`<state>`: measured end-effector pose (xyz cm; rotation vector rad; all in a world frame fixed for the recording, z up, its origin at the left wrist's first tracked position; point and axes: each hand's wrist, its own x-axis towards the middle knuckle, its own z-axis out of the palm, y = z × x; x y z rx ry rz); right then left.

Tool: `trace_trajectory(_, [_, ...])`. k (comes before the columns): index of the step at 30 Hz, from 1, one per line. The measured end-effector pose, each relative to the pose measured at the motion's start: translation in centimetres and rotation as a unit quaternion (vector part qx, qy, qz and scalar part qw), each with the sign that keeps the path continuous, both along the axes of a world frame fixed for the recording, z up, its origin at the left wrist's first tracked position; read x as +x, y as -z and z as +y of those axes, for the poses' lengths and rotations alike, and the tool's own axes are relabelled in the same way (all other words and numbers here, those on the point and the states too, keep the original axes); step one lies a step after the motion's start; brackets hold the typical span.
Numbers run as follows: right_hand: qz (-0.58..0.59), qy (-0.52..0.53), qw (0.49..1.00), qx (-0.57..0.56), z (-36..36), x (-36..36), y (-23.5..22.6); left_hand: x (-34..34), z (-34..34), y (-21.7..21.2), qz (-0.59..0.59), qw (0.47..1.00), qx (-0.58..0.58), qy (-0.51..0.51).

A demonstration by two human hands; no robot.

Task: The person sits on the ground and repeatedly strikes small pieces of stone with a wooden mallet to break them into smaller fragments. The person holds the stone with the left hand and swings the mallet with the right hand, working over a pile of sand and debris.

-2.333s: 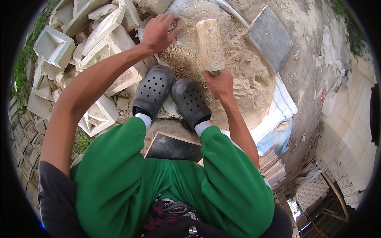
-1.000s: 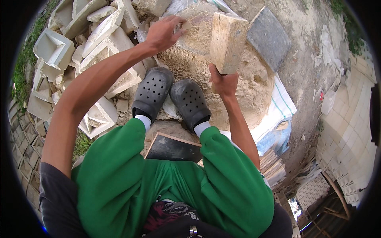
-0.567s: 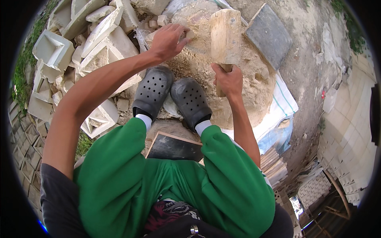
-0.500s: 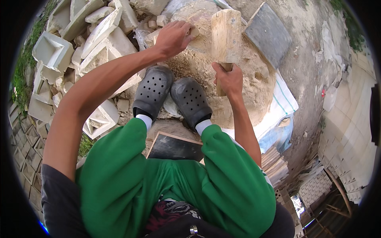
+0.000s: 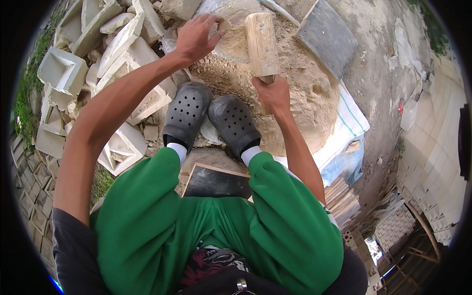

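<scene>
My right hand (image 5: 273,93) is wrapped round the handle of a wooden mallet (image 5: 263,44). Its pale block head points away from me, over a mound of crushed tan material (image 5: 305,93). At the far side of the mound, my left hand (image 5: 197,38) curves its fingers and thumb round a small pale broken chunk (image 5: 224,25). Part of that chunk is hidden by the fingers. The mallet head is to the right of the chunk, apart from it.
Broken white moulded blocks (image 5: 61,69) are heaped at the left. A grey square slab (image 5: 328,37) lies at the far right of the mound, a white sack (image 5: 350,118) under its right side. My grey clogs (image 5: 188,110) stand at its near edge, with a dark framed board (image 5: 216,182) nearer me.
My left hand has moved left and slightly away with the chunk, its fingers stretching further. The mallet, in my right hand, has shifted a little to the left.
</scene>
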<state>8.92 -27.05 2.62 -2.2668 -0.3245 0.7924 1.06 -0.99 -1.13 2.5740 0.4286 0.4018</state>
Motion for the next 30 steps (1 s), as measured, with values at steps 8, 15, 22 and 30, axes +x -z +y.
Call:
trace_trajectory(8, [0.043, 0.072, 0.996, 0.002, -1.6, -0.3, -1.9, 2.2, 0.7, 0.6, 0.014, 0.994, -0.104, 0.006])
trace_trajectory(15, [0.052, 0.115, 0.992, 0.012, -1.4, 1.4, -3.2, 3.4, -6.2, 0.5, -0.005, 0.986, -0.119, 0.118])
trace_trajectory(22, [0.055, 0.144, 0.988, 0.029, -2.6, 2.1, -3.4, 3.3, -7.5, -0.9, -0.031, 0.984, -0.09, 0.149])
trace_trajectory(30, [0.071, 0.141, 0.987, 0.022, -2.9, 2.2, -3.1, 6.1, 1.0, 0.9, -0.005, 0.999, -0.035, -0.018])
